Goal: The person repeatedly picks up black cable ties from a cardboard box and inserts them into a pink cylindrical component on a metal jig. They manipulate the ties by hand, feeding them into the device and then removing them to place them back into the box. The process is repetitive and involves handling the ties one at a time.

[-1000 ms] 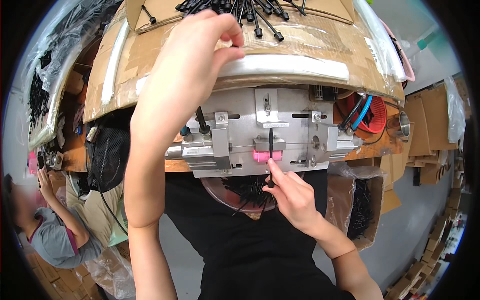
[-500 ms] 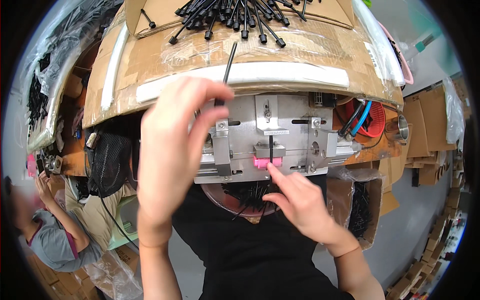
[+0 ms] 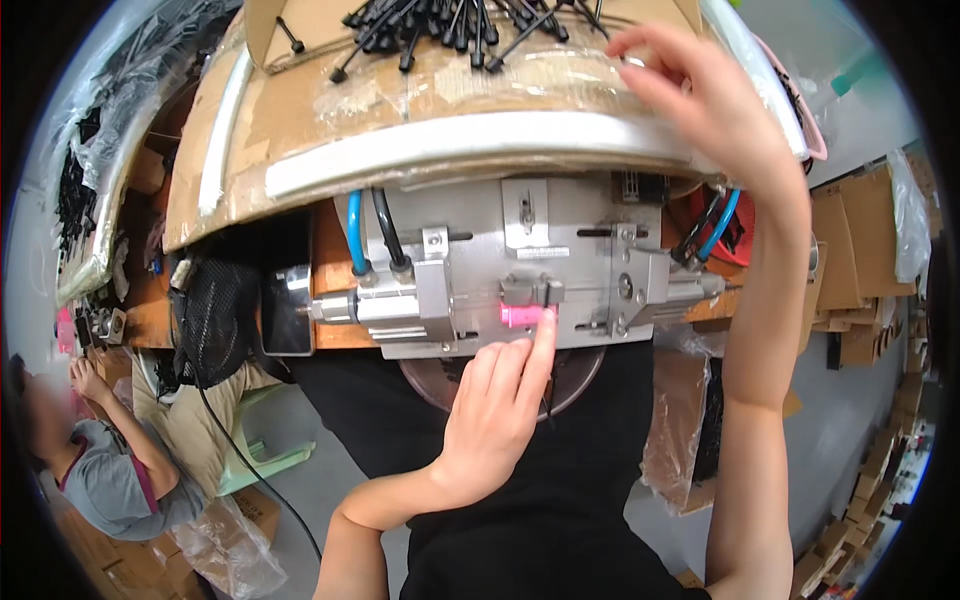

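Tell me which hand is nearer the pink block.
Left: the left hand has its index fingertip at the pink block, near its right end; the right hand is farther off, raised to the upper right, by the cardboard.

A small, bright pink block [image 3: 518,316] stands out against a silver-grey metal plate [image 3: 590,262]. The long, thin rods with knobbed ends [image 3: 378,40] are solid black. One flexible round tube [image 3: 355,235] is vivid blue, its neighbouring tube [image 3: 384,232] black. The large cardboard panel [image 3: 290,120] is tan, banded by a long white strip [image 3: 450,132]. The wooden bench [image 3: 330,250] is orange-brown, the mesh bag [image 3: 210,325] black and net-patterned, the plastic basket [image 3: 738,248] red, the co-worker's shirt [image 3: 115,490] grey with maroon edging.
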`<state>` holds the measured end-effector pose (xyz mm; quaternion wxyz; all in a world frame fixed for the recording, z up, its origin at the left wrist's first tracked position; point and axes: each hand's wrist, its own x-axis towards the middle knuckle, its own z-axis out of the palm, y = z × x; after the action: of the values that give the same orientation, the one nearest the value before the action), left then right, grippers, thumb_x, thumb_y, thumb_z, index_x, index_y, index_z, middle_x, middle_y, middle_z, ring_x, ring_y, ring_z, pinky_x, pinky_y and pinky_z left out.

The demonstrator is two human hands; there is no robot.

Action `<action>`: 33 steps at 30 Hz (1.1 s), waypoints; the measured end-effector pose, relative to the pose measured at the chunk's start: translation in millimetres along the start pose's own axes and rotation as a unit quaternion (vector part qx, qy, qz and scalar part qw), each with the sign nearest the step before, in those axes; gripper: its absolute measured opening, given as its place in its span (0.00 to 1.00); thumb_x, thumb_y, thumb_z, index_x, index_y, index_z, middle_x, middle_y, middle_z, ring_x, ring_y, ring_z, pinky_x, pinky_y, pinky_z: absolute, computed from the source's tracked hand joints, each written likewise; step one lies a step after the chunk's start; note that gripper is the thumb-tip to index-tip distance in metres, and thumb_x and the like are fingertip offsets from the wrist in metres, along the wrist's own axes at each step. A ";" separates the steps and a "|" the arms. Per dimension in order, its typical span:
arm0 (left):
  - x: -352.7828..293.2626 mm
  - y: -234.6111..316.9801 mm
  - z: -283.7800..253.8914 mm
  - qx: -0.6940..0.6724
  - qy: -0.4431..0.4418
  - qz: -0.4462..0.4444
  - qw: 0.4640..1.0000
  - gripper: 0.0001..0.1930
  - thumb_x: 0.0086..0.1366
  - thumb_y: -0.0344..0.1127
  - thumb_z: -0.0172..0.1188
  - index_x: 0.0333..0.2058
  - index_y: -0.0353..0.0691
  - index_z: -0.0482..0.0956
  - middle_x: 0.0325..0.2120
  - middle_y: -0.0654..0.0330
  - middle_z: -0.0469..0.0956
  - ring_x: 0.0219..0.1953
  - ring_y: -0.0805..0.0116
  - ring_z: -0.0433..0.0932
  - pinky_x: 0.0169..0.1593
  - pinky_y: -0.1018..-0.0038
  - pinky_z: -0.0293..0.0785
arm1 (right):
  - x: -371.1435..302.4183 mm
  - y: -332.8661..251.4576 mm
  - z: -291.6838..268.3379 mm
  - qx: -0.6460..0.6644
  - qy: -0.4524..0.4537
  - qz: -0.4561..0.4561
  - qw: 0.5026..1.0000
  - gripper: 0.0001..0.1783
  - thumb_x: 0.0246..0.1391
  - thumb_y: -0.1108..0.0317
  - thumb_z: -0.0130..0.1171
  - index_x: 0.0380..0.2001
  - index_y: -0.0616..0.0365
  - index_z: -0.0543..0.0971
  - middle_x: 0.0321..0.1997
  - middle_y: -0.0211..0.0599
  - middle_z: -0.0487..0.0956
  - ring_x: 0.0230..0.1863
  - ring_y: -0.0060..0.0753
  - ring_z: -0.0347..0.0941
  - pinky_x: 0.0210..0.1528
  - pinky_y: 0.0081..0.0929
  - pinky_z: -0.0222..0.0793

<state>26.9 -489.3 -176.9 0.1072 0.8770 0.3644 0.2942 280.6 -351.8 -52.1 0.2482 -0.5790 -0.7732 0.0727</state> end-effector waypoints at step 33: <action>-8.3 3.7 2.2 0.078 -0.064 -0.013 0.995 0.35 0.52 0.23 0.57 0.61 0.27 0.63 0.36 0.57 0.67 0.36 0.64 0.69 0.41 0.73 0.69 | -53.8 -20.6 -17.3 0.305 0.169 0.099 0.932 0.11 0.59 0.74 0.54 0.44 0.65 0.77 0.31 0.30 0.77 0.30 0.15 0.69 0.30 0.16 0.63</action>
<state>25.7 -497.7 -180.9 0.0657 0.8948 0.3902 0.2068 282.2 -411.5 -45.0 0.5316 -0.5526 -0.5993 0.2297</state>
